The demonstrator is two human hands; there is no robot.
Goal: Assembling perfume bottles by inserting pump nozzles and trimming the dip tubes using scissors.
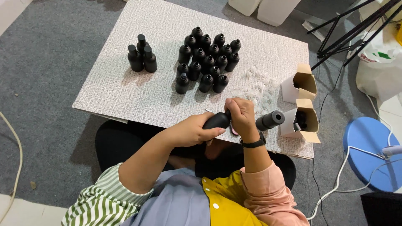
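holding a matte black bottle (pixel 217 121) on its side over the near edge of the textured white board (pixel 138 90), i have my left hand (pixel 197 130) wrapped around its rounded body and my right hand (pixel 239 116) closed over its neck end, so the top is hidden under my fingers and i cannot tell whether a cap is on. the bottle is small, dark all over, with a smooth dull surface. just to the right of my right hand a black cylindrical piece (pixel 270 120) lies on its side on the board, close to the open cardboard box (pixel 302 121) that holds dark parts; a second open box (pixel 300 86) sits just behind it. a loose heap of thin white tubes (pixel 257 86) lies between the boxes and the big cluster of open black bottles (pixel 207 58). three capped bottles (pixel 142 54) stand apart to the left. the board's near edge runs right under my wrists, and its left half is bare, leaving room on that side. off the board to the right are a blue round base (pixel 370 152) with white cable and black tripod legs (pixel 351 25).
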